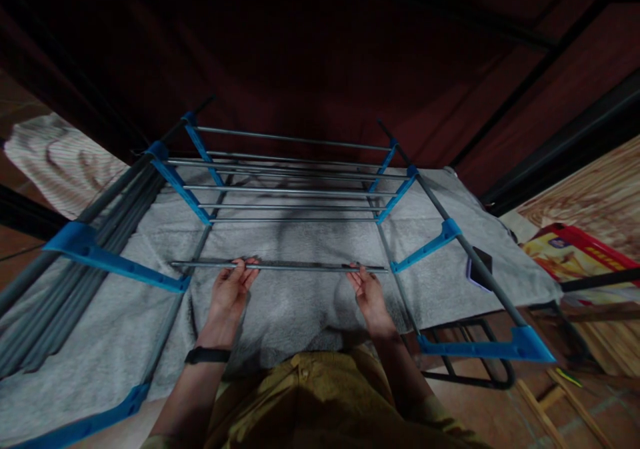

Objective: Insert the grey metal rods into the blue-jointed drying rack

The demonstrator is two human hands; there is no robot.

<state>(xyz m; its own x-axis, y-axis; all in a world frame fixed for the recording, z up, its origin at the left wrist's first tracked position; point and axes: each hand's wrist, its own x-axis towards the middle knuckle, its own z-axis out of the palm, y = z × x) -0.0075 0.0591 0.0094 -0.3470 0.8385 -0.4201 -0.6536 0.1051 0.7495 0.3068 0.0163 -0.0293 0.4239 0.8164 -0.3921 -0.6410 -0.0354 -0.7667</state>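
A thin grey metal rod (295, 266) lies crosswise in front of me, held level at both ends. My left hand (231, 294), with a black band on the wrist, grips it near its left end. My right hand (369, 294) grips it near the right end. The rod sits between the blue plastic brackets (423, 250) of a grey drying rack frame (480, 262). Farther from me, several rods (295, 189) are fitted across the blue brackets. The rack stands over a grey towel (300, 235).
A bundle of loose grey rods (60, 289) lies on the towel at the left. A small dark phone-like object (479, 267) rests on the towel at the right. A red printed box (575, 255) and wooden pieces (550, 402) are at the right.
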